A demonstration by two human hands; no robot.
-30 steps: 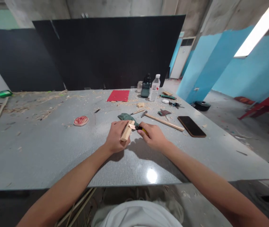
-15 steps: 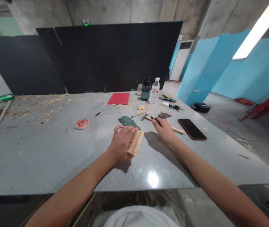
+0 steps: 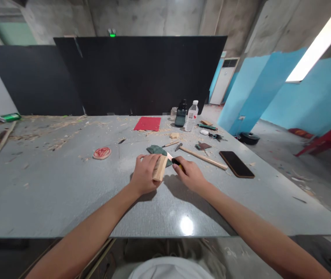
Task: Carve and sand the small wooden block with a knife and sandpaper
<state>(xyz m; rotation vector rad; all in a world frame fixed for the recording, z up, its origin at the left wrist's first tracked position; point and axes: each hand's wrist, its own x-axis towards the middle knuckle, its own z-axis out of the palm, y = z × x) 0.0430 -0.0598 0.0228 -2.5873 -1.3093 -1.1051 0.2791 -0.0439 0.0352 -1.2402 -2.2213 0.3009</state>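
My left hand [image 3: 144, 173] is wrapped round a pale wooden block [image 3: 160, 168] held on edge on the grey table [image 3: 51, 182]. My right hand [image 3: 191, 173] grips a utility knife [image 3: 176, 161] with a yellow and black handle, its blade pointing at the block's top right corner. A dark green cloth [image 3: 156, 150] lies just behind the block.
A hammer [image 3: 200, 155] with a wooden handle and a black phone [image 3: 236, 164] lie to the right. Further back stand a dark bottle [image 3: 180, 113], a clear water bottle [image 3: 191, 116] and a red sheet [image 3: 148, 123]. A round red-printed disc [image 3: 101, 152] lies left; wood shavings litter the far left.
Half a second ago my right hand was reaching out by the hammer; it has come back to the block with the knife. My left hand has tipped the block more upright.
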